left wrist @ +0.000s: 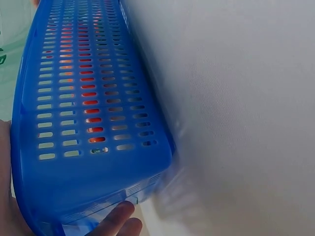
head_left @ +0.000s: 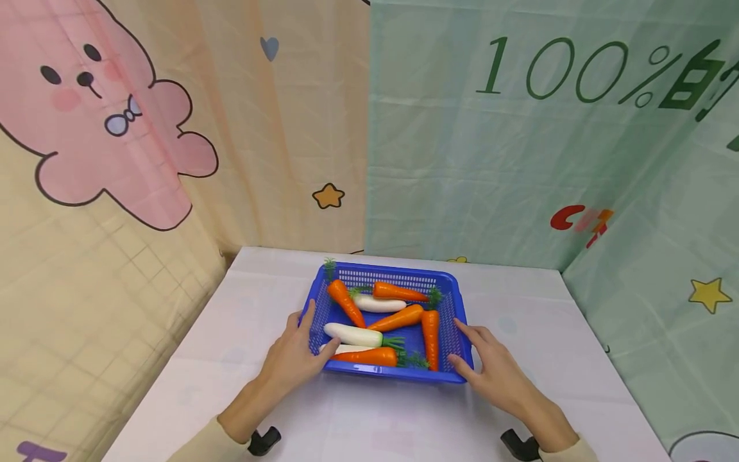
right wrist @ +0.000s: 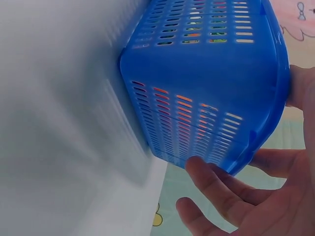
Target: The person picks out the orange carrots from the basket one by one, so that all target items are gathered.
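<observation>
A blue plastic basket (head_left: pixel 398 377) with slotted sides sits on the white table. Inside lie several orange carrots (head_left: pixel 430 337) with green tops and three white radishes (head_left: pixel 353 334), one partly covered by a carrot. My left hand (head_left: pixel 294 353) holds the basket's left side, thumb over the near-left rim and fingers along the outer wall. On the opposite side, my right hand (head_left: pixel 496 372) holds the right rim, its thumb reaching over the edge. The right wrist view shows fingers (right wrist: pixel 216 189) spread against the outer slotted wall. In the left wrist view, fingertips (left wrist: pixel 120 214) show beside the far wall.
The white table (head_left: pixel 519 308) extends around the basket. Behind it hang a beige curtain (head_left: pixel 277 128) with a pink bear and a green curtain (head_left: pixel 462 160) with printed lettering. Black curved pieces (head_left: pixel 264 441) show beside the wrists.
</observation>
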Motion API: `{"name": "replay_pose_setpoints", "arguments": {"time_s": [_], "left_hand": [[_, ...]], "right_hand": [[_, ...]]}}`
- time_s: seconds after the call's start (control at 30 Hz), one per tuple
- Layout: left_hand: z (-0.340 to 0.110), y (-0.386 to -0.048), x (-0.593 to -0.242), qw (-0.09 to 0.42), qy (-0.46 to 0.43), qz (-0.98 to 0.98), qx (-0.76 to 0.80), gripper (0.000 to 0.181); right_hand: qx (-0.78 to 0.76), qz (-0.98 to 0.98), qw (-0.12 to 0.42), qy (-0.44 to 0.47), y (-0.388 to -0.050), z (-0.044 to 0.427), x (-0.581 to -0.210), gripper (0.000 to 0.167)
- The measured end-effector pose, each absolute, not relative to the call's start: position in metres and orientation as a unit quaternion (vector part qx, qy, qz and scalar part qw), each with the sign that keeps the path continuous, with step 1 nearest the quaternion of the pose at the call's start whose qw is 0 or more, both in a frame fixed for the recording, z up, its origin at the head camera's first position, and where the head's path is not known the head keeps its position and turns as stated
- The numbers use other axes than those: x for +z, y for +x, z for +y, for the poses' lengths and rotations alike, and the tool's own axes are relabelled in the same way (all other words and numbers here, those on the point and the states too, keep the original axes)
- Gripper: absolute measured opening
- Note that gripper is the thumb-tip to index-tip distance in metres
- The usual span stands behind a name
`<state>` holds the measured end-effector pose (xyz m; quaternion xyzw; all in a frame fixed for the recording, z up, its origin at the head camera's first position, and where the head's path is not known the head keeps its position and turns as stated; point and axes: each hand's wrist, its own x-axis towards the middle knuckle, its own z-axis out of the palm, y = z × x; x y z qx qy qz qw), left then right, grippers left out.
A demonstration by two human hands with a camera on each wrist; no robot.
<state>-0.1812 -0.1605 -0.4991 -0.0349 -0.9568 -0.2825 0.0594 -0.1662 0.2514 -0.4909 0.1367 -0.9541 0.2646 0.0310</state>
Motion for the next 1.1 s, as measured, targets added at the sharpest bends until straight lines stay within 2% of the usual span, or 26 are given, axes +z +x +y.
{"name": "replay_pose_setpoints", "arguments": {"time_s": [0.4,0.67,0.77,0.9,1.1], "left_hand": [[-0.155,-0.173,-0.498,0.047,-0.046,-0.957,-0.284,0.107],[-0.15,-0.185,-0.489,0.017,-0.064,-0.963,-0.263,0.106],[-0.148,-0.197,-0.487,0.014,-0.065,-0.966,-0.249,0.109],[-0.147,-0.209,-0.491,0.02,-0.068,-0.968,-0.241,0.109],[-0.148,-0.211,-0.497,0.024,-0.061,-0.967,-0.245,0.109]], "right_hand": [[0.211,-0.967,0.035,0.135,-0.162,0.26,-0.481,0.077],[0.133,-0.974,0.098,0.155,-0.182,0.253,-0.456,0.075],[0.12,-0.971,0.105,0.177,-0.195,0.244,-0.446,0.074],[0.116,-0.968,0.08,0.208,-0.215,0.227,-0.435,0.073],[0.149,-0.96,-0.001,0.238,-0.249,0.2,-0.429,0.075]]}}
